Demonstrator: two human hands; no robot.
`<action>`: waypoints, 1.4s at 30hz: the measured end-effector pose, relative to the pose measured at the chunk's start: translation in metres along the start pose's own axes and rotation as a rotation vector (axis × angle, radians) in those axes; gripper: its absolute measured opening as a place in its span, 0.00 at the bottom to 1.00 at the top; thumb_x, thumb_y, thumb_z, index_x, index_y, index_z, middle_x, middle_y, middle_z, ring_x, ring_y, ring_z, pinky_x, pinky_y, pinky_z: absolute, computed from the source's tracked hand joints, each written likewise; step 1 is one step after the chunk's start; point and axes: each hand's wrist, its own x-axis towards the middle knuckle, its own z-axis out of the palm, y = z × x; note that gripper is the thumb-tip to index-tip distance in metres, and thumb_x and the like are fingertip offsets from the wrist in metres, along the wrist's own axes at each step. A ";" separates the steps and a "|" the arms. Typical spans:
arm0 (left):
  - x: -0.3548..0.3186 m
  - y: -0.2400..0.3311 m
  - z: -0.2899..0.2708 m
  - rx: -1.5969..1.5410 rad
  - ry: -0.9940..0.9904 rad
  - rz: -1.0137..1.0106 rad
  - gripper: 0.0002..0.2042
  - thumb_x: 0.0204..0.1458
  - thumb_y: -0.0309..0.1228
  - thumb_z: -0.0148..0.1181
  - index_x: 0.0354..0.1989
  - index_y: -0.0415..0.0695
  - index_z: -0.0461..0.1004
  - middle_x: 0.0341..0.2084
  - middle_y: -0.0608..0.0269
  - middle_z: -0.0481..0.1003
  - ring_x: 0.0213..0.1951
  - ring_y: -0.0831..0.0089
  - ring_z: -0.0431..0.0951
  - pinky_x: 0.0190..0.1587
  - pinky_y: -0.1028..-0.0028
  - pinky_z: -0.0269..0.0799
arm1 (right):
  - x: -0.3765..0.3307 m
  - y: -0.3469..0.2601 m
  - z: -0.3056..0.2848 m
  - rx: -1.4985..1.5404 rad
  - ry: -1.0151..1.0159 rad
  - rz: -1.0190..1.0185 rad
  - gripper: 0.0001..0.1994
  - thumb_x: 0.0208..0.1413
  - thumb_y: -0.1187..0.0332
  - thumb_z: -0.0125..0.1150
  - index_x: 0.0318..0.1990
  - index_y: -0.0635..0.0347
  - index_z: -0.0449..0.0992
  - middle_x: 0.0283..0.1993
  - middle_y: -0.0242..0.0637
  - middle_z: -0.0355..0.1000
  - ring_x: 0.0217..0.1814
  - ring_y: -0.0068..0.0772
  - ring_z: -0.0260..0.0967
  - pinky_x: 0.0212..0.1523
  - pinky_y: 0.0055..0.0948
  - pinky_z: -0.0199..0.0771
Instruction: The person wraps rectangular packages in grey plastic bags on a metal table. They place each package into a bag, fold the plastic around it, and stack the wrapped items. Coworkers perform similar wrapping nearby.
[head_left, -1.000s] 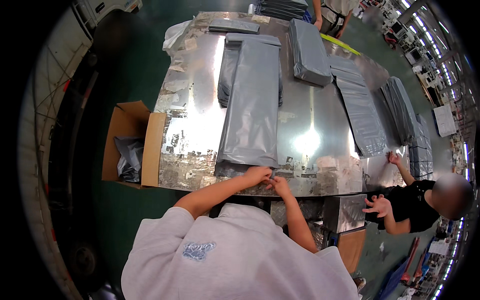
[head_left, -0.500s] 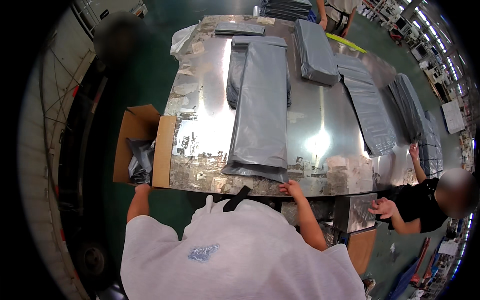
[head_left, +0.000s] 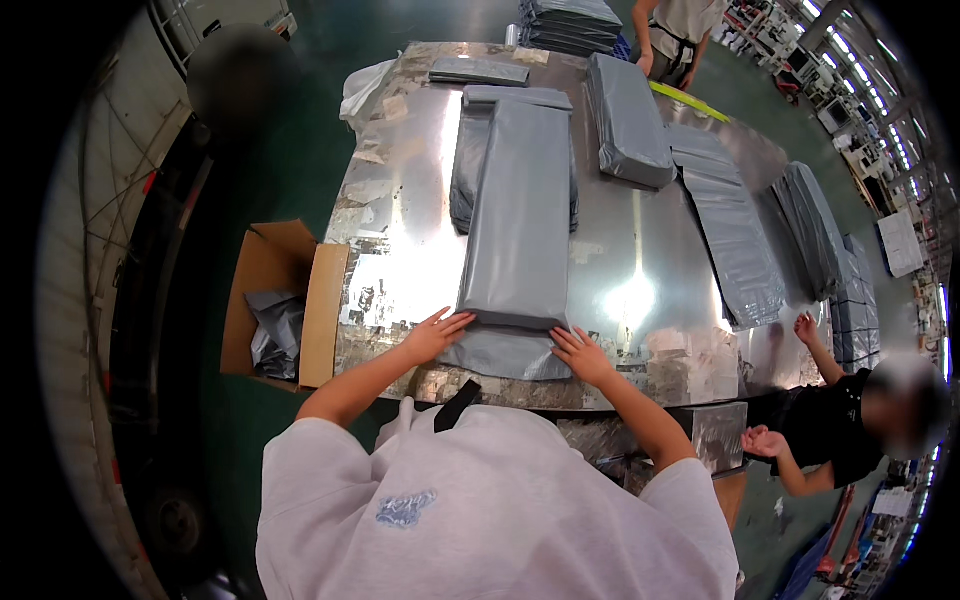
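Left hand (head_left: pixel 437 334) and right hand (head_left: pixel 583 354) — fingers open, flat, gripping nothing | grey bag (head_left: pixel 520 235) is being pressed at its near end on the steel counter (head_left: pixel 400 255) | pressure is best being kept even — folded flap square.

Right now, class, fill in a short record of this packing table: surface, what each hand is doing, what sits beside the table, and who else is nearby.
Surface: shiny metal table
Left hand: flat on the near end of the long grey bag
Right hand: flat on the same end
Beside table: open cardboard box, grey bags inside
Other bags: grey stacks farther along
Others: a person at right
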 end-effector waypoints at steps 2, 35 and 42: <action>-0.010 -0.013 -0.012 -0.071 -0.074 -0.027 0.25 0.38 0.24 0.49 0.51 0.49 0.62 0.60 0.67 0.46 0.62 0.76 0.44 0.62 0.62 0.36 | -0.011 0.010 0.006 0.024 -0.033 0.070 0.25 0.42 0.72 0.49 0.52 0.50 0.62 0.61 0.31 0.50 0.65 0.27 0.41 0.62 0.38 0.41; 0.349 -0.109 -0.158 -1.970 0.434 -0.456 0.38 0.44 0.30 0.54 0.61 0.41 0.37 0.56 0.56 0.51 0.55 0.69 0.53 0.55 0.74 0.50 | 0.035 0.300 -0.120 1.966 1.095 1.050 0.20 0.42 0.61 0.56 0.43 0.61 0.66 0.40 0.38 0.68 0.44 0.34 0.64 0.47 0.33 0.63; 0.559 -0.183 -0.114 -1.878 0.501 -0.529 0.34 0.49 0.38 0.50 0.60 0.38 0.40 0.54 0.54 0.56 0.54 0.66 0.57 0.55 0.74 0.50 | 0.083 0.529 -0.101 1.549 1.341 1.202 0.34 0.46 0.45 0.50 0.53 0.65 0.58 0.52 0.41 0.60 0.54 0.38 0.56 0.55 0.31 0.53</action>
